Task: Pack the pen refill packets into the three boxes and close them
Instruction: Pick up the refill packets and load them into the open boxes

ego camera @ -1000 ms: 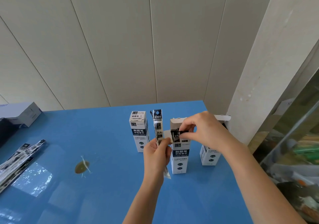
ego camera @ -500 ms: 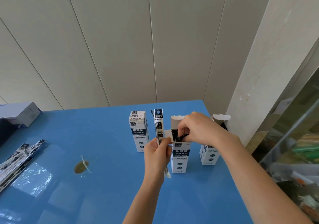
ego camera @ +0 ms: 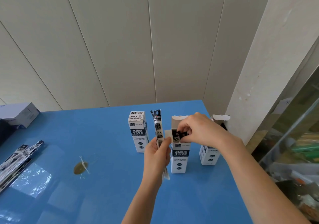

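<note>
The right hand (ego camera: pixel 202 133) pinches with curled fingertips the dark tops of refill packets (ego camera: pixel 179 135), two of them showing, which stand inside the open middle box (ego camera: pixel 180 156). The left hand (ego camera: pixel 157 153) grips one long, narrow black-and-white packet (ego camera: pixel 158 127) upright, just beside that box. Three tall white-and-navy cardboard boxes stand on the blue bench (ego camera: pixel 86 137). The left box (ego camera: pixel 138 134) is closed and the right box (ego camera: pixel 209 156) has its flap up. A loose pile of packets (ego camera: pixel 17 158) lies at the bench's left edge.

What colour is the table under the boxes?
The table is bright blue and shiny, with light reflecting off it. The head view, the only one, shows it.
</note>
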### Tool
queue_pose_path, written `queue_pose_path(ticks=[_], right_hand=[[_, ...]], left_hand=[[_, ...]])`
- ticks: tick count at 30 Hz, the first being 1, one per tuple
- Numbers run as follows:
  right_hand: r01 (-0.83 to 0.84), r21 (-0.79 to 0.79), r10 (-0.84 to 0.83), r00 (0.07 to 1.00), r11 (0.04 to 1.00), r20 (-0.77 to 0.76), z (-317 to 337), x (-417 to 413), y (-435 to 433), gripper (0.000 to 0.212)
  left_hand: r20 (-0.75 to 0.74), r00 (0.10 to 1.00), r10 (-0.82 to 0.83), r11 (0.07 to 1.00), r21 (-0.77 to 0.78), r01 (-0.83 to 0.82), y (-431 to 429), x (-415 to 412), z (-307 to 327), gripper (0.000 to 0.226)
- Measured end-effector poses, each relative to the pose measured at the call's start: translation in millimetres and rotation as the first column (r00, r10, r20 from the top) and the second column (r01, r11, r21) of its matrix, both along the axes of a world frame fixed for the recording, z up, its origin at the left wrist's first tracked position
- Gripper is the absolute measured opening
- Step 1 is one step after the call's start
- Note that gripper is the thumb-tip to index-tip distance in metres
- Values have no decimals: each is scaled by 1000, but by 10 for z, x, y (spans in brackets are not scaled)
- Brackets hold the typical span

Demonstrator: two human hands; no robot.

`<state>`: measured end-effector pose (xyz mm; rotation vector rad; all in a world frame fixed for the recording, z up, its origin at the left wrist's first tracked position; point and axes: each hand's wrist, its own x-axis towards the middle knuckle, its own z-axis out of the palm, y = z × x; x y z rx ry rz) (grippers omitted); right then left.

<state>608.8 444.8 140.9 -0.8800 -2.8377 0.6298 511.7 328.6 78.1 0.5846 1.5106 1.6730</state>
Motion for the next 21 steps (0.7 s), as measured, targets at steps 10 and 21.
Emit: queue_pose_path(ticks=[10,21], right_hand=[[68,-268,-196,851,961,-486,-232,376,-226,45],[48,-486,-318,812,873,-489,-889,339,-356,91]], left_hand=[[-153,986,-66,995,69,77,-222,-227,278,26],[-559,809,-181,961,74,266,-239,-206,592,34]])
